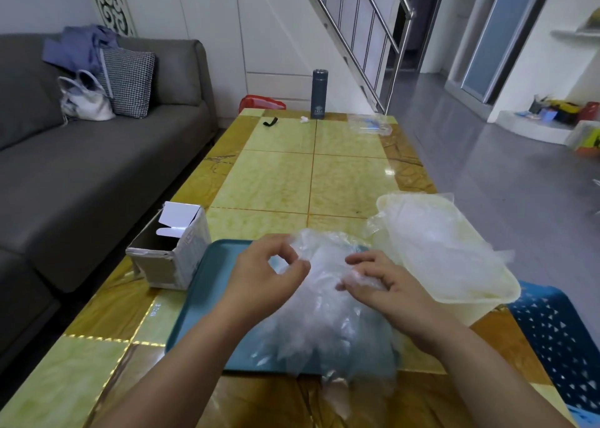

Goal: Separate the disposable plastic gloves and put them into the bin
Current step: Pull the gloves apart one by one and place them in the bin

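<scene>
A heap of clear disposable plastic gloves (pixel 328 323) lies on a teal tray (pixel 201 310) at the near end of the table. My left hand (pixel 266 275) pinches the top edge of a glove at the heap's upper left. My right hand (pixel 380 281) grips crumpled glove film at the heap's upper right. Both hands hover just above the tray, close together. To the right stands a pale translucent bin (pixel 487 294) with several loose gloves (pixel 431 242) inside it.
An open white cardboard box (pixel 172 252) sits left of the tray. A dark flask (pixel 319 94), a black clip (pixel 270 121) and a clear plastic bag (pixel 370 125) lie at the table's far end. A grey sofa (pixel 81 174) runs along the left; a blue stool (pixel 561 340) stands at right.
</scene>
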`<act>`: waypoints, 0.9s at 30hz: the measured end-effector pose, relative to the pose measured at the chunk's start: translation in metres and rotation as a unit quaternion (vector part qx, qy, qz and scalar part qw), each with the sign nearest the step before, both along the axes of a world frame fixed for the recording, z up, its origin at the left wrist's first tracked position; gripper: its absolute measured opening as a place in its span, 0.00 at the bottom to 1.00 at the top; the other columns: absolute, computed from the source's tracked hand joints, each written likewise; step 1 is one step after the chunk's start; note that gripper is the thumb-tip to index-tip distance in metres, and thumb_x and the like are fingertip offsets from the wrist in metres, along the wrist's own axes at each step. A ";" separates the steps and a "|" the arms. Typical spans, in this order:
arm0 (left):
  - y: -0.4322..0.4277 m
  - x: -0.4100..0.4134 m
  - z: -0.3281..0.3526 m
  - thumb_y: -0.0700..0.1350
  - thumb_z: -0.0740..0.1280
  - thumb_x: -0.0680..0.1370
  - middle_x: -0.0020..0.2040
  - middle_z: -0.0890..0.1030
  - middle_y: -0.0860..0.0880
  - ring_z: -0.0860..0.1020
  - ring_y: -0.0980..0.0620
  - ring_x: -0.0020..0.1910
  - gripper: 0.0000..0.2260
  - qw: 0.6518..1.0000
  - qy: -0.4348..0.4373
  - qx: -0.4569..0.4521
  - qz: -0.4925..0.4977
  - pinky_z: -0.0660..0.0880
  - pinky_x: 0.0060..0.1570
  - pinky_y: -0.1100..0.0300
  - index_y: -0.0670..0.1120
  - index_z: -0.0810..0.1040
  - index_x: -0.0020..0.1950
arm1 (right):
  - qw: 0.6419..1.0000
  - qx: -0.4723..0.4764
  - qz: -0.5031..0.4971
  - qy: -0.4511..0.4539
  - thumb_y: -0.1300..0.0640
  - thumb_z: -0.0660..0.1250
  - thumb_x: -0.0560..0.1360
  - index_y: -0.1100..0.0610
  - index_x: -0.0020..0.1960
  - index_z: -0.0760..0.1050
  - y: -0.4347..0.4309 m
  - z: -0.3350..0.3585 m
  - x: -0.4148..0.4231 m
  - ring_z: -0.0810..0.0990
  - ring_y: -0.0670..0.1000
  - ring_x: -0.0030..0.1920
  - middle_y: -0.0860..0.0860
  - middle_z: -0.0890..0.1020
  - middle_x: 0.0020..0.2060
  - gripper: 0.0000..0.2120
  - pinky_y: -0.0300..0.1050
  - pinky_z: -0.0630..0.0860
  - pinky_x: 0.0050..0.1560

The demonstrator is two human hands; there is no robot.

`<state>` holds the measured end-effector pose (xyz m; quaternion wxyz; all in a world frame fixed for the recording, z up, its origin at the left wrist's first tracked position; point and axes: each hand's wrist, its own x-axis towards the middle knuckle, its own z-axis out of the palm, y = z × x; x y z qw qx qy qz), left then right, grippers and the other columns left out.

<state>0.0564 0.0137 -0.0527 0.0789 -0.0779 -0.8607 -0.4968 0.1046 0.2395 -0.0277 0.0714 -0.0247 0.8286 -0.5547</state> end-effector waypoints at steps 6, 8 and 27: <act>0.008 0.013 0.008 0.42 0.75 0.71 0.36 0.80 0.45 0.80 0.48 0.38 0.08 0.969 -0.125 0.188 -0.102 0.75 0.42 0.57 0.49 0.77 0.36 | 0.998 -0.047 0.017 0.041 0.45 0.71 0.76 0.47 0.49 0.87 -0.006 0.003 0.008 0.63 0.29 0.71 0.26 0.68 0.71 0.09 0.42 0.66 0.69; 0.008 0.017 0.012 0.37 0.74 0.71 0.37 0.81 0.45 0.78 0.49 0.37 0.07 0.954 -0.141 0.231 -0.128 0.75 0.39 0.58 0.47 0.79 0.38 | 0.998 -0.061 0.014 0.020 0.49 0.71 0.78 0.47 0.49 0.87 -0.006 0.001 0.009 0.67 0.29 0.69 0.28 0.73 0.67 0.06 0.40 0.67 0.68; -0.022 0.059 0.017 0.53 0.79 0.70 0.55 0.83 0.47 0.82 0.50 0.51 0.25 0.847 -0.366 0.338 -0.188 0.79 0.46 0.55 0.46 0.82 0.65 | 0.967 -0.240 0.047 -0.074 0.62 0.71 0.73 0.70 0.49 0.81 -0.002 0.023 0.034 0.79 0.61 0.45 0.63 0.80 0.43 0.10 0.50 0.79 0.50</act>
